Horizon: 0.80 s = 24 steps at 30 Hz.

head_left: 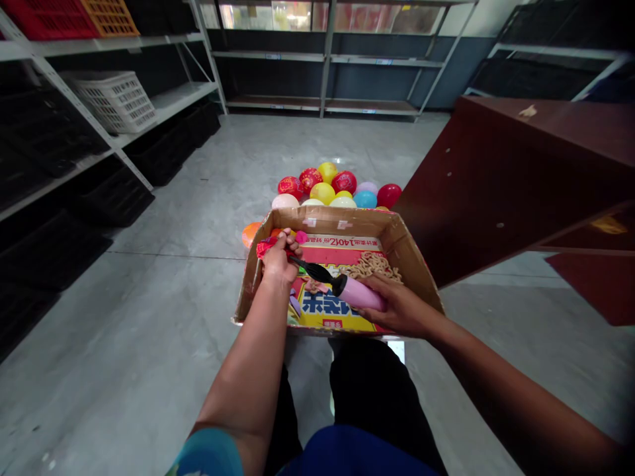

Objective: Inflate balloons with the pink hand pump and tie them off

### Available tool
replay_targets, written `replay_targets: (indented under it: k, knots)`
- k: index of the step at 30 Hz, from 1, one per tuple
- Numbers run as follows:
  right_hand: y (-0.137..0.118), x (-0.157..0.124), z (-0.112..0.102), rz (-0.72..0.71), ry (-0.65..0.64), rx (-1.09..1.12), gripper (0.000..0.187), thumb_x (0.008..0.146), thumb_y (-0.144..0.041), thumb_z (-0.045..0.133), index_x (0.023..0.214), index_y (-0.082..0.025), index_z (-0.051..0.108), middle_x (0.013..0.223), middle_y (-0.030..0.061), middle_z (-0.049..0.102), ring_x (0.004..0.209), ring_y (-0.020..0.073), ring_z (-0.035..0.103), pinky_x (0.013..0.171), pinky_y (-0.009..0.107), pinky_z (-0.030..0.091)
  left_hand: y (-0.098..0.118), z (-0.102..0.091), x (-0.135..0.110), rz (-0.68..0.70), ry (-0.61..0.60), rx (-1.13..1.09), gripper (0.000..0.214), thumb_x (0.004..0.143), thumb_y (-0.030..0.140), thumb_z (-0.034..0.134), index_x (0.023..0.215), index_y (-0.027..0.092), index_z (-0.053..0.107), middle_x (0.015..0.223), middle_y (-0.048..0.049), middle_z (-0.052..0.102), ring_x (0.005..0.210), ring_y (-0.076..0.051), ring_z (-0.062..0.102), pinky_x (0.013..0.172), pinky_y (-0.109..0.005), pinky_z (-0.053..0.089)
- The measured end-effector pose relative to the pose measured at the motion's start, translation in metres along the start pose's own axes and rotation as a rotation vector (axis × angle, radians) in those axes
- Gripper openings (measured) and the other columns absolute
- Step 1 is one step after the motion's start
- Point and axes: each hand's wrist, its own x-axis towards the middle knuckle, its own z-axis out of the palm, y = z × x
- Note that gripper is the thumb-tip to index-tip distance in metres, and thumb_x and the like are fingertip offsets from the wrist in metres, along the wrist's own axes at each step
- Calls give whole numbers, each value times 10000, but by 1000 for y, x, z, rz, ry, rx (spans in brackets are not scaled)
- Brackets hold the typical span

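Observation:
My right hand (397, 305) is wrapped round the pink barrel of a balloon hand pump (366, 295). The pump's black tapered nozzle points left toward my left hand (282, 262). There my fingers pinch a limp red balloon (266, 246) by the nozzle tip; the fingers hide whether its neck sits on the tip. Both hands are over an open cardboard box (417, 268). Inside lie a pile of tan, string-like pieces (373, 266) and several flat balloons (294, 304) in mixed colours at the left.
Behind the box, several inflated balloons (323, 193) rest on the grey floor (169, 311). A dark red wooden cabinet (466, 192) stands tilted at the right. Metal shelves (278, 57) line the back, and left shelving holds a white basket (116, 100) and black crates.

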Motion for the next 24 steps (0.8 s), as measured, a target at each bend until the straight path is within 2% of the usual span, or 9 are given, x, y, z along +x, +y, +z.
replay_targets:
  k: [6,11,15,21,24]
  knots:
    - [-2,5,7,30,-2,-48,464,764,-321,659,1212,-253,560,1094,93,610,980,256,567,870,397,465,-13,3,-2,186,6,154,38,863,199,567,865,164,554,573,57,463,433,-30,391,436,-165,316]
    - [-11,8,14,64,24,-69,510,764,-323,647,1249,-213,537,1092,99,593,972,247,565,852,388,461,-21,2,-1,253,41,134,222,747,255,716,791,165,518,606,47,529,399,-21,381,409,-162,302]
    - [-15,6,17,109,44,-113,521,772,-352,633,1260,-208,521,1095,106,577,955,252,569,836,389,468,-26,4,-2,129,111,40,215,767,243,696,743,157,501,600,41,535,392,-26,390,399,-161,319]
    - [-21,10,21,168,61,-236,505,793,-365,606,1260,-197,513,1141,123,539,966,267,570,819,382,473,-33,13,-8,-127,199,-82,190,872,196,555,696,140,510,539,32,498,422,-50,454,435,-160,385]
    - [-26,18,24,188,61,-310,519,797,-361,605,1277,-198,498,1176,126,526,986,275,564,809,377,472,-33,13,-7,-179,203,-123,202,876,176,535,680,139,505,527,32,485,421,-55,453,437,-167,387]
